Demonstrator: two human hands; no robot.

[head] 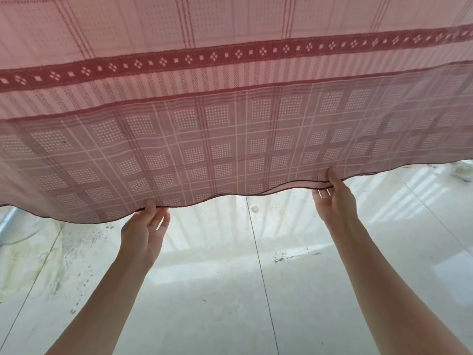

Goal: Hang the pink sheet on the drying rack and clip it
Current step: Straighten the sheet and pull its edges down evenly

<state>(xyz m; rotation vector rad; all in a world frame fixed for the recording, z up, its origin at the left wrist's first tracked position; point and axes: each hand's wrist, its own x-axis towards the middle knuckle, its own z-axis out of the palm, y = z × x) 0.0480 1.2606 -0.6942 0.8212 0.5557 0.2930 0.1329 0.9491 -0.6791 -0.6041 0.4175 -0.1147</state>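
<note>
The pink sheet (230, 139), checked with a dark red patterned band, hangs in front of me and fills the upper half of the head view. Its lower hem runs in a wavy line across the middle. My left hand (143, 231) pinches the hem left of centre, thumb in front and fingers behind. My right hand (335, 198) pinches the hem right of centre in the same way. Both arms reach up and forward. The drying rack and any clips are hidden behind or above the sheet.
Below the sheet lies a pale tiled floor (256, 290) with dark grout lines, dirt specks and greenish stains on the left. A grey metal object (7, 221) shows at the left edge under the hem.
</note>
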